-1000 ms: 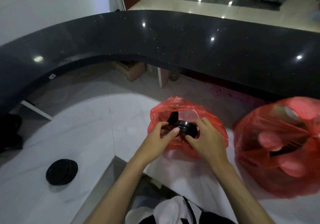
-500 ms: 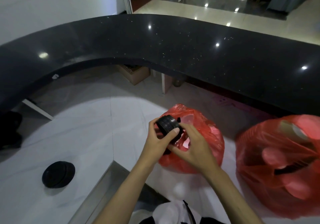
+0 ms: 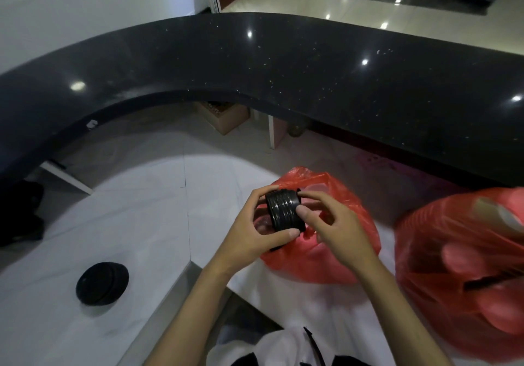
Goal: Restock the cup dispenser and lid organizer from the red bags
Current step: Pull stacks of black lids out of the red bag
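A stack of black lids (image 3: 285, 211) is held on edge just above the small red bag (image 3: 334, 255) on the white counter. My left hand (image 3: 255, 232) grips the stack from the left, thumb under it and fingers over its top. My right hand (image 3: 337, 224) pinches the stack's right side with thumb and fingertips. A second, larger red bag (image 3: 465, 269) sits to the right with pale round shapes and something dark showing through the plastic. Another small pile of black lids (image 3: 102, 283) lies on the counter at the lower left.
A curved black raised countertop (image 3: 283, 71) wraps around the far side of the white counter (image 3: 141, 209). A metal-edged gap (image 3: 175, 289) cuts into the counter in front of me. A cardboard box (image 3: 224, 116) stands under the black top.
Both hands have lifted the stack of black lids out of the small red bag and turned it on edge; it now sits higher and slightly left of the bag's opening.
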